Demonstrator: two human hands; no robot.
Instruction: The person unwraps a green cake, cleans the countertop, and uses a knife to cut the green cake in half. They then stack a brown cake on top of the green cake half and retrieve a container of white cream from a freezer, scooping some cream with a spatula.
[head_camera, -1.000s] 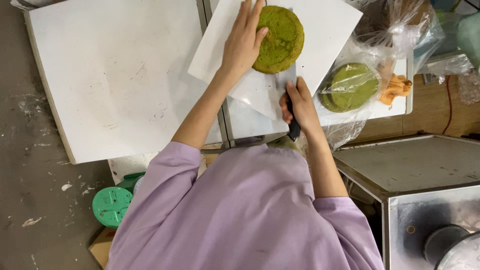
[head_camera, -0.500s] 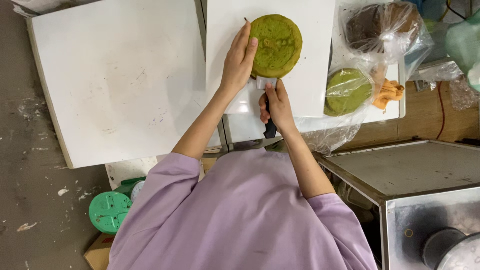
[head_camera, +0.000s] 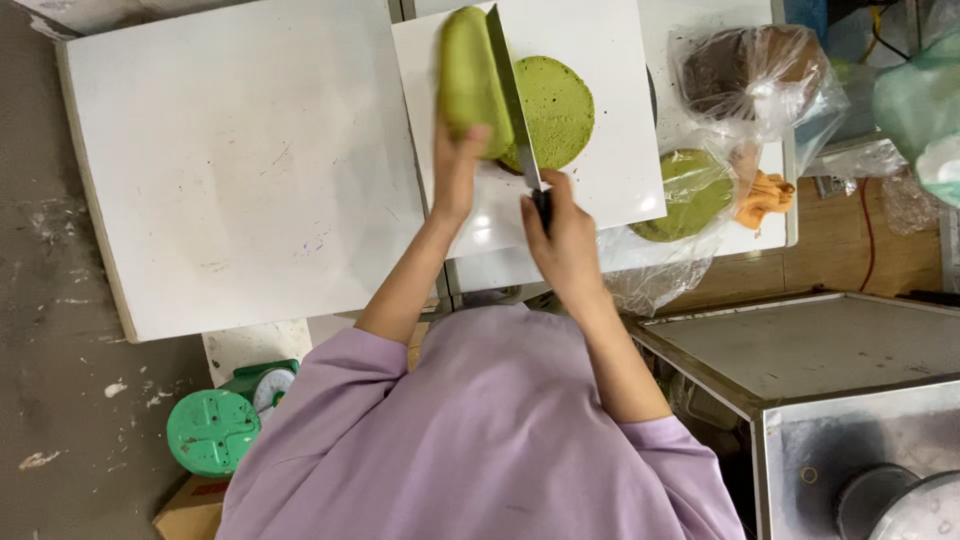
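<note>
Left hand (head_camera: 458, 165) grips lifted green cake layer (head_camera: 470, 75), on edge; right hand (head_camera: 562, 235) grips knife (head_camera: 510, 95), blade pointing away.

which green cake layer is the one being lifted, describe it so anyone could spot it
Start at the smaller white board right of the big white table. The lifted layer stands on edge at its left side, held by the left hand against the knife. The other green round lies flat.

Knife handle (head_camera: 543, 208) buried in my right hand (head_camera: 566, 240); bagged brown cake (head_camera: 752, 68) blurred by plastic; metal pot (head_camera: 900, 505) cropped.
</note>
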